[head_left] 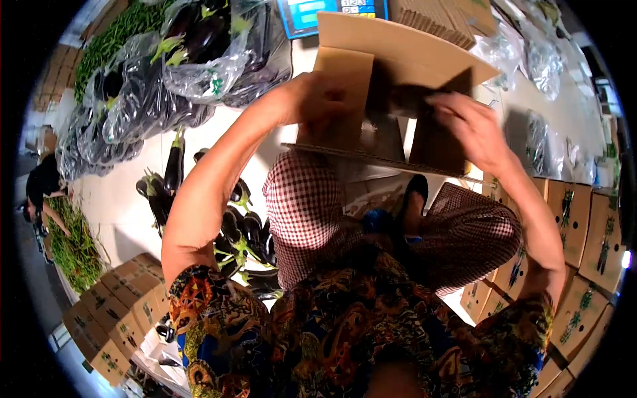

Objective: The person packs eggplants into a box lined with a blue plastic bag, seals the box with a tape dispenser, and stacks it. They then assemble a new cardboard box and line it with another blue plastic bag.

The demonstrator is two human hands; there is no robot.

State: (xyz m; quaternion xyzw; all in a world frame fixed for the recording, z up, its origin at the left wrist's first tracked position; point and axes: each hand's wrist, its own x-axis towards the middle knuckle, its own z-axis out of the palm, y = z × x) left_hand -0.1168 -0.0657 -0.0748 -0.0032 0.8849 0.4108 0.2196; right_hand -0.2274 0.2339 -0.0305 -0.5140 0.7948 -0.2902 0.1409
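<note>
An open cardboard box (345,69) stands in front of my knees, its flaps up and a gap of light showing inside. At its left flap, my left hand (318,99) is closed on the cardboard; shadow darkens the fingers. My right hand (468,126) reaches over the box's right side, fingers bent round the cardboard there and slightly blurred. The inside of the box is mostly in shadow.
Loose eggplants (232,232) lie on the floor left of my legs, below plastic bags of eggplants (192,60). A blue scale (332,13) sits beyond the box. Stacked cartons (577,265) stand at right, more cartons (119,305) at lower left. Another person (46,179) is far left by green produce.
</note>
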